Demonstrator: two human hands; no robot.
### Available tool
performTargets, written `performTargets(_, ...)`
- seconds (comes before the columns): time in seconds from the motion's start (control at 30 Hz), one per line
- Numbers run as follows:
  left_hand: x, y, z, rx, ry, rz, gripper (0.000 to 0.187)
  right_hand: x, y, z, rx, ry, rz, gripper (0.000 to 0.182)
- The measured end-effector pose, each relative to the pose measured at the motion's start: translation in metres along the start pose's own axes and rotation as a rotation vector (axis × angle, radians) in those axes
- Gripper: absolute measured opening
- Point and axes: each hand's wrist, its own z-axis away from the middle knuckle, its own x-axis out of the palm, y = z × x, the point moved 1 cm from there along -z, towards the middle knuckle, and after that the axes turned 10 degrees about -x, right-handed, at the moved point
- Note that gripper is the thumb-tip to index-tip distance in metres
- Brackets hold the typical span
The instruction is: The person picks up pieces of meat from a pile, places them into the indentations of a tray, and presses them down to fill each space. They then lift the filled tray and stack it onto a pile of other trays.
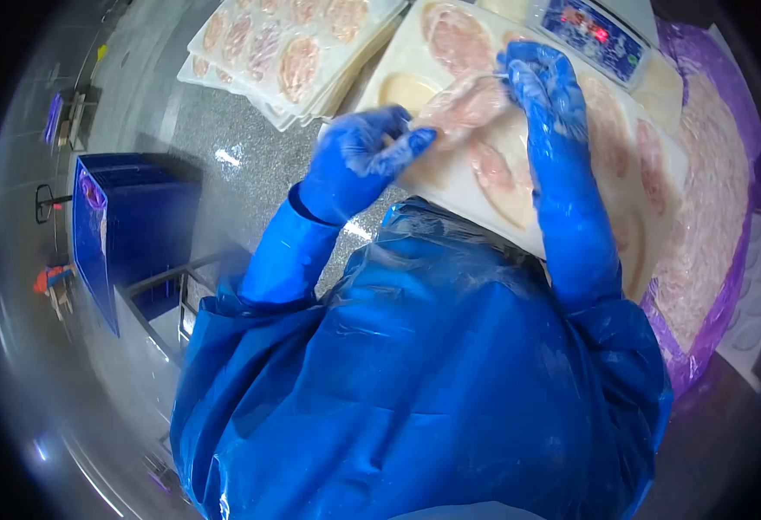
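A stretched piece of pale pink raw meat [465, 108] hangs between my two blue-gloved hands, above a white tray [519, 227] with oval hollows. My right hand [547, 87] has its fingers pinched on the meat's upper right end. At the other end, my left hand [354, 165] is curled, with thumb and fingers at the meat's edge; part of this grip is hidden. Below the hands, a smaller strip of meat [493, 171] lies in a hollow of the tray. Another meat portion [457, 39] fills a hollow at the tray's far side.
Stacked white trays [263, 104] with meat portions stand at the upper left. Beyond my tray is a scale display [595, 36] with red digits. Minced-looking pale meat [710, 208] lies on purple film [749, 113] at the right. A blue bin [151, 221] stands on the floor left.
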Motion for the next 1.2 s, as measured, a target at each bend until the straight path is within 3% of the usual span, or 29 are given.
performTargets(0.03, -0.014, -0.007, -0.006, 0.136, 0.11, -0.107, 0.018, 0.003, 0.015, -0.005, -0.078, 0.028, -0.072, 0.02)
performTargets(0.1, -0.032, -0.012, -0.003, 0.165, 0.302, -0.099, 0.017, 0.003, 0.028, -0.006, -0.094, -0.003, -0.013, 0.018)
performTargets(0.17, -0.037, -0.017, -0.013, 0.263, 0.284, -0.237, 0.02, 0.005, 0.035, -0.001, -0.106, -0.031, 0.052, 0.017)
performTargets(0.23, -0.02, -0.016, -0.022, 0.59, 0.168, -0.378, 0.03, 0.01, 0.031, 0.017, 0.054, -0.244, 0.351, 0.017)
performTargets(0.27, -0.004, -0.029, -0.021, 0.573, 0.154, -0.46, 0.036, 0.015, 0.031, 0.019, 0.055, -0.252, 0.353, 0.017)
performTargets(0.3, 0.004, -0.028, -0.011, 0.626, 0.237, -0.576, 0.033, 0.022, 0.03, 0.021, -0.232, -0.464, 0.72, 0.016)
performTargets(0.33, 0.007, -0.025, -0.003, 0.626, 0.146, -0.499, 0.032, 0.027, 0.03, 0.023, -0.528, -0.664, 1.084, 0.018)
performTargets(0.37, 0.008, -0.022, 0.004, 0.621, 0.048, -0.42, 0.03, 0.026, 0.034, 0.021, -0.52, -0.659, 1.088, 0.018)
performTargets(0.4, 0.0, -0.01, 0.005, 0.534, -0.147, -0.416, 0.027, 0.025, 0.04, 0.016, -0.475, -0.575, 0.886, 0.019)
performTargets(0.43, -0.005, -0.004, 0.0, 0.534, -0.148, -0.417, 0.027, 0.025, 0.044, 0.012, -0.43, -0.49, 0.682, 0.021)
performTargets(0.47, -0.007, 0.0, -0.009, 0.489, -0.027, -0.437, 0.028, 0.027, 0.043, 0.013, -0.259, -0.339, 0.444, 0.02)
performTargets(0.53, -0.001, -0.002, -0.039, 0.47, 0.225, -0.372, 0.034, 0.016, 0.038, 0.006, -0.231, -0.311, 0.443, 0.02)
performTargets(0.57, 0.008, -0.004, -0.052, 0.382, 0.173, -0.498, 0.033, 0.009, 0.036, 0.004, -0.207, -0.285, 0.442, 0.02)
performTargets(0.63, 0.018, -0.002, -0.063, 0.408, 0.098, -0.645, 0.031, 0.002, 0.037, 0.01, -0.178, -0.277, 0.431, 0.02)
performTargets(0.7, 0.017, 0.0, -0.063, 0.464, 0.016, -0.624, 0.032, -0.003, 0.034, 0.02, -0.024, -0.281, 0.374, 0.022)
performTargets(0.77, 0.011, 0.005, -0.06, 0.522, -0.064, -0.61, 0.034, -0.006, 0.034, 0.025, -0.047, -0.313, 0.387, 0.029)
performTargets(0.87, 0.002, 0.011, -0.048, 0.649, -0.022, -0.477, 0.039, 0.004, 0.031, 0.037, 0.101, -0.334, -0.057, 0.05)
performTargets(0.9, 0.003, 0.011, -0.047, 0.656, -0.03, -0.478, 0.039, 0.005, 0.028, 0.038, 0.099, -0.324, -0.055, 0.05)
performTargets(1.03, -0.007, 0.014, -0.046, 0.764, -0.108, -0.271, 0.038, 0.015, 0.015, 0.04, 0.173, -0.407, -0.053, 0.055)
performTargets(1.1, -0.016, 0.019, -0.047, 0.48, -0.566, 0.377, 0.032, 0.012, 0.014, 0.046, 0.186, -0.391, -0.079, 0.053)
performTargets(1.13, -0.023, 0.028, -0.042, 0.399, -0.601, 0.488, 0.03, 0.003, 0.018, 0.049, 0.153, -0.391, -0.011, 0.047)
performTargets(1.17, -0.025, 0.025, -0.051, 0.599, -0.534, 0.507, 0.031, -0.001, 0.019, 0.052, 0.119, -0.393, 0.054, 0.041)
performTargets(1.2, -0.032, 0.027, -0.053, 0.535, -0.485, 0.44, 0.032, 0.003, 0.016, 0.057, 0.006, -0.304, -0.03, 0.03)
